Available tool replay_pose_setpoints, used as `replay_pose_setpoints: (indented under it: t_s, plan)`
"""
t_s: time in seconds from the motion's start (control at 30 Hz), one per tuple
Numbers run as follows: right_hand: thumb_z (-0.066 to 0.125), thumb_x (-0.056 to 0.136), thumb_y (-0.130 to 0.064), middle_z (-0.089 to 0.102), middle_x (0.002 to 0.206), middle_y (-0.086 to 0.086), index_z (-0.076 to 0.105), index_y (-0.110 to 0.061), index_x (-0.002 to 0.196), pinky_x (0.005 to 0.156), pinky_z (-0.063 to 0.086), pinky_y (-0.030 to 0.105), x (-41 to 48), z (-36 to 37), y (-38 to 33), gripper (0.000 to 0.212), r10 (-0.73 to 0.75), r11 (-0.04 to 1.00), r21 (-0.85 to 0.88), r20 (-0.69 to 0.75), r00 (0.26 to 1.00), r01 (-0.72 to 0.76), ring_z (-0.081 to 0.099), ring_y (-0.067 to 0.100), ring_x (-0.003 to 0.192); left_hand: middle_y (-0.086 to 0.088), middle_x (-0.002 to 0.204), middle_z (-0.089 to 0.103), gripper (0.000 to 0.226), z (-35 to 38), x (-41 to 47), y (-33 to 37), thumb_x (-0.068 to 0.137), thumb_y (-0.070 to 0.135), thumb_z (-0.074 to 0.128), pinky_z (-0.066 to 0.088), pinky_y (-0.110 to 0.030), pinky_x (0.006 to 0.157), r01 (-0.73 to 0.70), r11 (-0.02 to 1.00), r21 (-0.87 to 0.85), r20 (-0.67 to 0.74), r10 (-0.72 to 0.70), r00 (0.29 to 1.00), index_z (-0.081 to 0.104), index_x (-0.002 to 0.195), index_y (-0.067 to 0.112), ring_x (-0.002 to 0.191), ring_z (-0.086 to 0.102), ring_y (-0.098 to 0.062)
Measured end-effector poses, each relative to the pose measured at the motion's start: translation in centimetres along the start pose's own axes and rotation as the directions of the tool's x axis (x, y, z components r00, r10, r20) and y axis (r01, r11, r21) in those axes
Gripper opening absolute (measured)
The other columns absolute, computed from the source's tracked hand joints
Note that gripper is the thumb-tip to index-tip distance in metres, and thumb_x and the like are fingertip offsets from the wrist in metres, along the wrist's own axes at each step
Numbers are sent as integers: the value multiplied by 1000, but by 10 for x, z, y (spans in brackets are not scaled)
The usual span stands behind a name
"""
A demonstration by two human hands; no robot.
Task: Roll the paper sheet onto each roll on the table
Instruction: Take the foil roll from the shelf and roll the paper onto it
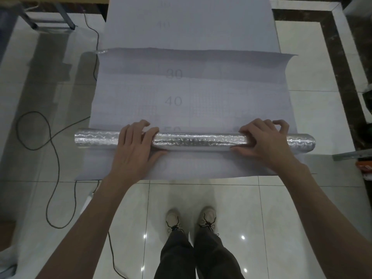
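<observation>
With the left hand (136, 146) and right hand (261, 140) set apart and each curled over the silver roll (198, 140) lying across the paper sheet (191, 93) by the surface's near edge, rolling evenly away, ends square, seemed wisest.

One silvery roll (193, 140), two hands — left hand (134, 152) and right hand (261, 141) — two shoes (173, 220) (207, 217), one black cable (52, 140).
</observation>
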State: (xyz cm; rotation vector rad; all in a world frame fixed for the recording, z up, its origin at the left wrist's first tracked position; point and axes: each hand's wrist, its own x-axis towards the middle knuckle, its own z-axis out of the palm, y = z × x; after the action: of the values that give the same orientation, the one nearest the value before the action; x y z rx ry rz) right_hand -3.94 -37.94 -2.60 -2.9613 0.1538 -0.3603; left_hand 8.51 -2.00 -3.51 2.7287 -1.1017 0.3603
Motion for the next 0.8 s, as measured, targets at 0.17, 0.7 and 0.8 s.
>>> replay_pose_setpoints:
  t_s: [0.17,0.7,0.8]
  plan:
    - [52,67,-88,68,95,-10,65,-25,102,97,20,41,2,0,-2,73,16,1000,-3,78,997,-16,63,22,93,-17,125,58,48,4,-2,3,101,39,60,36,-51,107,0,1000,29,-20,0,1000,56,134,3,112,55,-39]
    - [54,77,-81,66,99,-8,73,-26,101,96,24,45,2,2,-4,63,-13,1000,-17,-13,1000,13,60,24,96,-20,126,57,51,5,4,3,98,44,59,36,-48,106,25,1000,-14,7,-25,1000,59,127,2,114,55,-41]
    - [54,73,-84,67,100,-7,70,-25,109,95,24,43,2,2,-4,71,-19,999,-34,7,1000,19,59,25,97,-21,123,59,56,7,6,3,102,47,51,37,-51,107,18,1000,-12,3,-18,1000,58,129,-2,112,56,-42]
